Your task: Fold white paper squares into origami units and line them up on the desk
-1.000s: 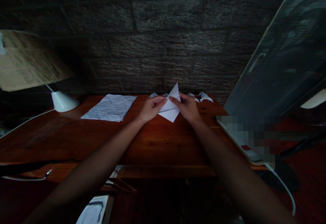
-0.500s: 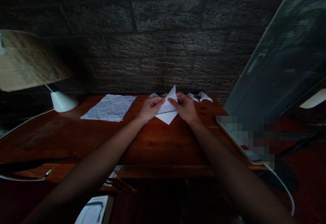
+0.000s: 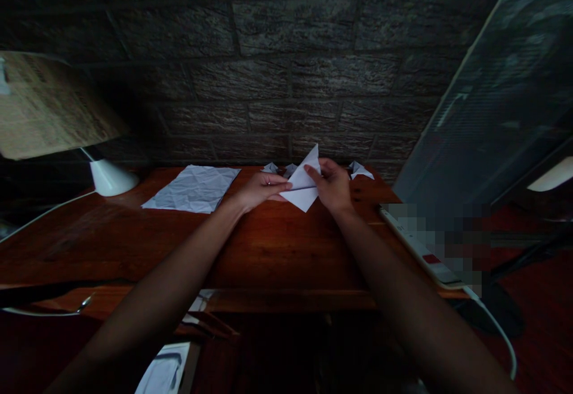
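A folded white paper is held up above the wooden table between my two hands. One pointed corner rises at its top and another hangs below. My left hand pinches its left edge between thumb and fingers. On the other side, my right hand grips it, thumb on the front face and fingers behind. Several small folded paper pieces stand behind the hands by the wall, among them one on the left and one on the right; others are partly covered by the hands and paper.
A stack of creased white sheets lies on the table to the left. Beyond it stands a lamp with a woven shade. A pale device with a white cable rests at the right edge. A brick wall closes the back.
The folded paper has shifted slightly right and tilted. My left hand has slid outward to the paper's left corner, while my right hand has moved a little right with it.
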Demonstrator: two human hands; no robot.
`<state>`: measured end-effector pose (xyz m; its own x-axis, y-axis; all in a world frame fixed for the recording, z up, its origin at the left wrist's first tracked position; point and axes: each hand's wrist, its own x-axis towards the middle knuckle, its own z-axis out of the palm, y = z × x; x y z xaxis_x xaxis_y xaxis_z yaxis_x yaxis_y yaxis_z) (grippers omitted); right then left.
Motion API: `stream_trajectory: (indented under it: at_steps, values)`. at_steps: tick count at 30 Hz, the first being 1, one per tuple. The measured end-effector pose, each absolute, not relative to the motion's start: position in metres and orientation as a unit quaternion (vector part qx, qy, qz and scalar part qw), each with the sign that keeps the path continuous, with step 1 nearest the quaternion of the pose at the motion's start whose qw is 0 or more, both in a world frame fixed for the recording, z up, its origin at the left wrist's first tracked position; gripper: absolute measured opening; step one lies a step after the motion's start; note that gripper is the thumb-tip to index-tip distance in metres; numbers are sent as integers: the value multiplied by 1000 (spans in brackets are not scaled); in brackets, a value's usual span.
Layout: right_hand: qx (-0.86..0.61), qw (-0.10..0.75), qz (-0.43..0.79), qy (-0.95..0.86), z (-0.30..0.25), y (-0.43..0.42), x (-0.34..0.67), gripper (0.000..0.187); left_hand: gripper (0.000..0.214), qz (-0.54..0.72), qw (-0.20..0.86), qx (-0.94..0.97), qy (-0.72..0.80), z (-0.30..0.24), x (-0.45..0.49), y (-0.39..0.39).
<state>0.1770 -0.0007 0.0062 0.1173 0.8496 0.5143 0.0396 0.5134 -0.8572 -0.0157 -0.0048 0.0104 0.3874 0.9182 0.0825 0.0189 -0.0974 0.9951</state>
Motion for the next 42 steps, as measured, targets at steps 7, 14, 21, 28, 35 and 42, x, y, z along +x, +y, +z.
stream_trajectory:
  at_steps: [7, 14, 21, 28, 35, 42]
  values:
    - [-390, 654, 311, -568, 6, 2, 181, 21, 15, 438, 551, 617, 352, 9, -13, -3]
    - [-398, 670, 293, -555, 4, 5, 183, 19, 29, 428, 588, 614, 308, 11, -15, -6]
    - [-388, 694, 288, -534, 6, 5, 186, 23, 28, 465, 632, 546, 294, 14, -15, -6]
    - [-417, 704, 276, -505, 6, 8, 189, 29, 20, 485, 634, 508, 324, 13, -13, -6]
    - [-422, 694, 258, -523, 7, 3, 185, 28, 19, 515, 618, 491, 334, 4, -13, -1]
    - [-412, 689, 270, -532, 7, 3, 185, 26, 18, 571, 571, 486, 335, 5, -9, 0]
